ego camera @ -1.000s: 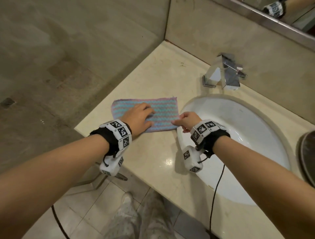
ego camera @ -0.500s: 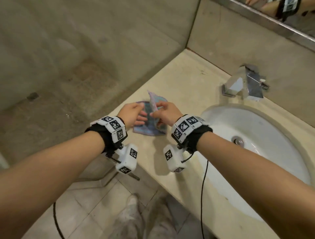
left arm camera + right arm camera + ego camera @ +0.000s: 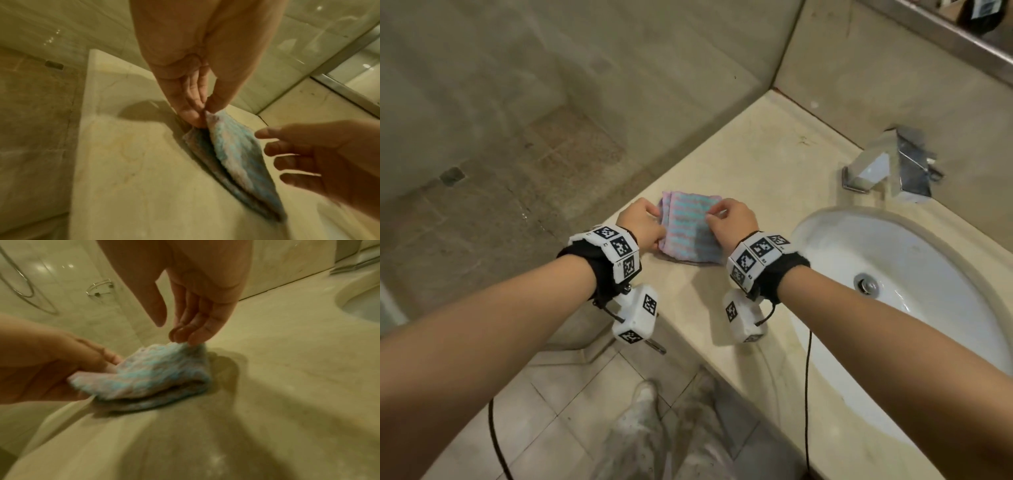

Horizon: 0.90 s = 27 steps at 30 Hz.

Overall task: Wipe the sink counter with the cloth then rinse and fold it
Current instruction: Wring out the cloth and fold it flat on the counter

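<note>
Head view: the cloth (image 3: 690, 229), pink/blue striped, lies folded over on the counter (image 3: 750, 164) near its left edge, well apart from the back wall, w/ the sink basin (image 3: 914, 260) to its right. Left hand (image 3: 642, 224) is at the cloth's left side, fingers curled onto the edge. Right hand (image 3: 729, 219) is at the cloth's right side, fingertips bent down onto the top layer. Both wrists wear marker bands w/ white camera blocks. Faucet (image 3: 890, 171) stands at the counter's back edge behind the basin.

Left wrist view: left hand (image 3: 191, 100) pinches a corner of the cloth (image 3: 232, 146) btwn thumb and fingertips, lifting that corner a bit off the counter (image 3: 127, 170); the lower layers lie flat. Right hand (image 3: 320, 155) shows at right w/ fingers spread and slightly bent, next to the cloth's far side; contact can't be told here.

Right wrist view: blurry. Right hand (image 3: 195, 308) has its fingertips down on the cloth's (image 3: 152, 374) far corner, thumb held apart and clear of it, so relaxed, not clamped. Left hand (image 3: 51, 363) grips the cloth's opposite side.
</note>
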### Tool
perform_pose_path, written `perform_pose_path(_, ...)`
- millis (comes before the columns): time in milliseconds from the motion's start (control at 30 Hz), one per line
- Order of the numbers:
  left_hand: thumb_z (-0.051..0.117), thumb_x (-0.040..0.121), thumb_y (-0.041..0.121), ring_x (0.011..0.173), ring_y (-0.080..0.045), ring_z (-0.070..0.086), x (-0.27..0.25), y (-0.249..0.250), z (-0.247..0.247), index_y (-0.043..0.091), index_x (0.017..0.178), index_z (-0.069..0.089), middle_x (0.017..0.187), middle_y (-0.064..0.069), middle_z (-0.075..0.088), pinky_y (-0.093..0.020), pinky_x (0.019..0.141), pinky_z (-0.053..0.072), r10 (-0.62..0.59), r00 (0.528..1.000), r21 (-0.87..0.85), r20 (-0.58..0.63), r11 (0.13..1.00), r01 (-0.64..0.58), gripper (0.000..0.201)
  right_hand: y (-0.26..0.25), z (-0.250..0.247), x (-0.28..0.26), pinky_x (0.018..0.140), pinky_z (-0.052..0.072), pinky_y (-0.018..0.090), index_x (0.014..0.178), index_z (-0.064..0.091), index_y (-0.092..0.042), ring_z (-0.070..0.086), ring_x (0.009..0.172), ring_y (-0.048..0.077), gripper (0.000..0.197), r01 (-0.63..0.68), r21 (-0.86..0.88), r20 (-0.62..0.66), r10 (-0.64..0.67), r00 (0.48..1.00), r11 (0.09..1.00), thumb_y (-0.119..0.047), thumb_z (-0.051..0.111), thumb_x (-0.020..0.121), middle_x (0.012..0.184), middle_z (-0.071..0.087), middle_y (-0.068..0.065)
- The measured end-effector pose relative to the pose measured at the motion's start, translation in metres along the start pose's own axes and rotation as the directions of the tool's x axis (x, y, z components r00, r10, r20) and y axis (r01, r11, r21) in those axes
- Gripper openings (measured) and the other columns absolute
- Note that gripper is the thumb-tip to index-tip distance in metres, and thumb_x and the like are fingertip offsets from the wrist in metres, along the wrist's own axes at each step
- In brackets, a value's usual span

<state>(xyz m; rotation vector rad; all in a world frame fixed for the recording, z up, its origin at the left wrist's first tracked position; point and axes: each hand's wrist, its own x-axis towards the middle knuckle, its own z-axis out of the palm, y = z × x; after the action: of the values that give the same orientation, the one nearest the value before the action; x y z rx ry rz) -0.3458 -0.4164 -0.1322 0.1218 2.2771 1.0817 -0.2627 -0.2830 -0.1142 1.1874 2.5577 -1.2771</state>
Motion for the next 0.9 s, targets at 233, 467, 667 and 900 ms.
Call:
perform_pose_path(233, 0.042, 0.083, -0.004, 0.117, -0.032, 0.047, -0.012, 0.008, 0.004, 0.008, 0.117, 0.057, 0.124, -0.014, 0.053, -0.039, 0.099, 0.039, 0.604, 0.796, 0.488, 0.043, 0.682, -0.544, 0.038, 0.007, -0.006, -0.001, 0.081, 0.048, 0.034, 0.12, 0.045, -0.011, 0.06, 0.102, 0.032, 0.04, 0.02, -0.188, 0.0, -0.02, 1.0, 0.982, -0.021, 0.061, 0.085, 0.117, 0.058, 0.013)
perform_pose_path(467, 0.045, 0.093, 0.011, 0.145, -0.024, 0.017, 0.007, -0.025, 0.016, 0.009, 0.145, 0.028, 0.156, -0.01, 0.018, -0.038, 0.115, 0.026, 0.476, 0.784, 0.627, 0.398, 0.484, -0.611, 0.054, -0.002, -0.007, 0.003, 0.061, 0.044, 0.025, 0.113, 0.06, 0.001, 0.062, 0.087, 0.027, 0.037, -0.308, 0.014, 0.076, 0.306, 0.949, 0.951, -0.024, 0.065, 0.086, 0.11, 0.067, 0.014)
perform_pose_path(667, 0.051, 0.089, 0.01, 0.14, -0.025, 0.029, -0.002, -0.017, -0.003, 0.012, 0.139, 0.04, 0.15, -0.01, 0.033, -0.034, 0.114, 0.025, 0.556, 0.779, 0.552, 0.291, 0.567, -0.611, 0.052, -0.017, -0.002, -0.002, 0.06, 0.04, 0.026, 0.064, 0.045, -0.02, 0.051, 0.074, 0.02, 0.028, -0.175, 0.336, 0.045, 0.17, 0.984, 0.926, -0.005, 0.062, 0.081, 0.071, 0.053, 0.005)
perform_pose_path(900, 0.054, 0.091, 0.015, 0.122, -0.029, 0.05, -0.005, 0.032, -0.02, 0.005, 0.133, 0.045, 0.131, -0.017, 0.052, -0.032, 0.104, 0.036, 0.437, 0.89, 0.25, 0.127, 0.854, -0.456, 0.044, -0.056, -0.042, -0.024, 0.059, 0.036, 0.021, 0.066, 0.041, -0.022, 0.046, 0.065, 0.013, 0.031, 0.04, 0.39, 0.005, -0.046, 0.999, 0.92, -0.006, 0.06, 0.085, 0.069, 0.048, 0.002)
